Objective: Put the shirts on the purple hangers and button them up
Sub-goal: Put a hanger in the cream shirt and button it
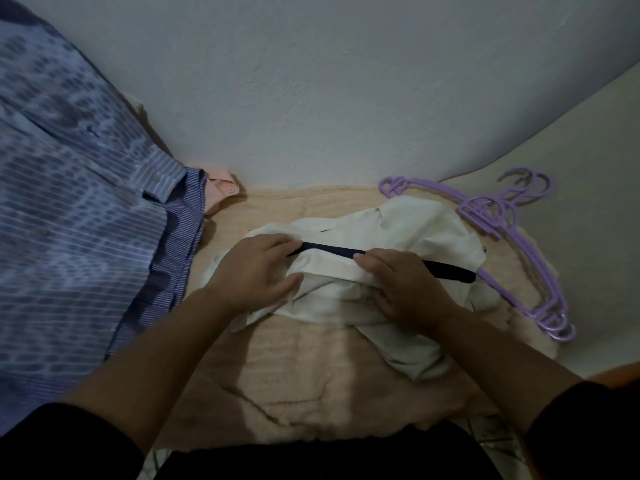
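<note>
Head view. White shirt (398, 237) lies crumpled on a peach blanket (311, 368), straight ahead of the person. A dark trim band (332, 251) crosses the shirt, long axis running left to right and dipping toward the right.

Left hand (258, 271): fingers curled over the shirt at the band's left end, grip closed on the cloth. Right hand (403, 287): fingertips pressed on the band near its middle, thumb tucked under a fold, so it pinches the shirt too.

Purple hangers (512, 244): a stack, count unclear, at least 2 hooks showing, lying flat to the right of the shirt and just beyond it, one arm passing under the shirt's right edge. The right hand is the nearer one; the reach would be right and slightly away.

At far left, blue striped shirts (86, 220) are spread out, a pink collar (221, 188) poking from beneath them.

No containers in sight. The white shirt is not yet on a hanger.
</note>
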